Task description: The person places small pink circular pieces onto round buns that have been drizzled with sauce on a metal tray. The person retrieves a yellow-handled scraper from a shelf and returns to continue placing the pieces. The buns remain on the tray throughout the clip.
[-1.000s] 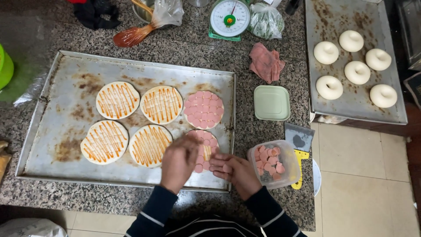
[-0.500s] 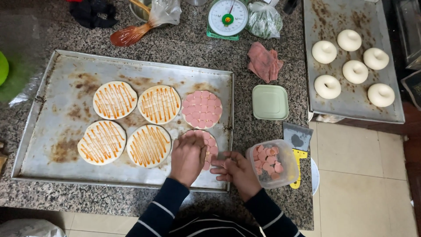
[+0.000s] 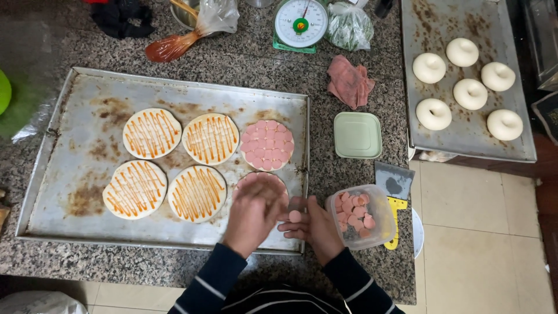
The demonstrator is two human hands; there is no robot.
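We see the left hand (image 3: 253, 216) over the near right corner of the big metal baking tray (image 3: 70, 104), and it covers most of a dough round topped with pink sausage slices (image 3: 258, 179). Only the far edge of this round shows beyond the fingers. The hand is blurred and the fingers are bent downward, so we cannot tell if they pinch a slice or are loose.

The right hand (image 3: 314, 227) is just beside the left one, at the tray's right rim. Its fingertips close on one round pink sausage slice (image 3: 295, 216), which sits between the two hands, just right of the covered round. Directly to the right of this hand, touching or nearly touching it, stands a clear plastic box of sausage slices (image 3: 360, 216) on the granite counter (image 3: 349, 174).

On the tray, behind the covered round, there is another round fully covered with slices (image 3: 267, 145). To the left lie four rounds striped with orange sauce (image 3: 174, 163). Beyond the box we see a pale green lid (image 3: 357, 135), a pink cloth (image 3: 349, 81), a kitchen scale (image 3: 301, 23) and a second tray with five white dough rings (image 3: 465, 87).
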